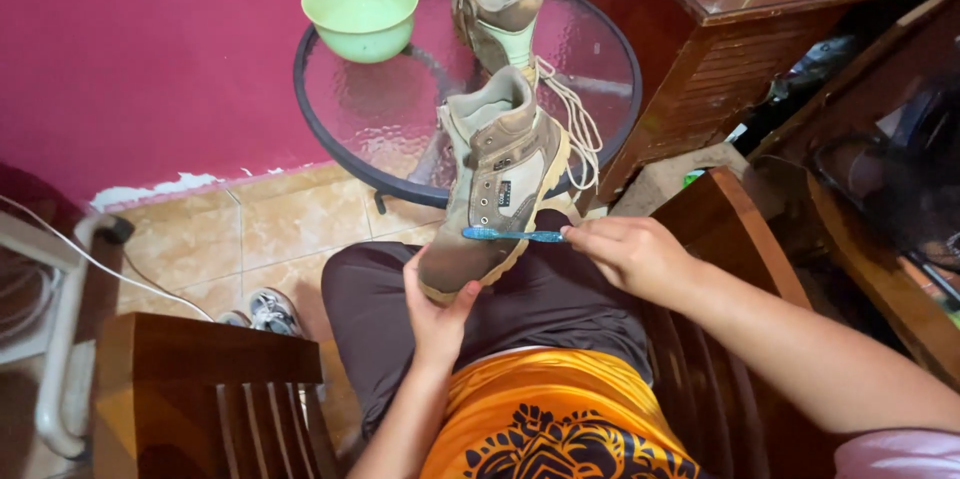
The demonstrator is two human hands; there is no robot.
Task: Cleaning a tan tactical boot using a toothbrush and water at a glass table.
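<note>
The left hand [437, 314] grips 1 tan boot [495, 189], the right hand [630, 254] pinches 1 blue toothbrush [512, 235] against it, while 1 more boot [500, 9] and 1 green bowl [360, 11] sit on the glass table [380, 109].

The second boot [497, 9] on the glass table [390, 119] is cut off by the top edge. The toothbrush [512, 235] bristles are too small to make out (its handle end hides inside the right hand [630, 254]). The sneaker [272, 311] is half behind the chair arm [205, 349].

Counting two tan lace-up leather boots [495, 189] [500, 9], one blue plastic toothbrush [512, 235], one pale green round plastic bowl [361, 12], one grey sneaker [270, 311].
</note>
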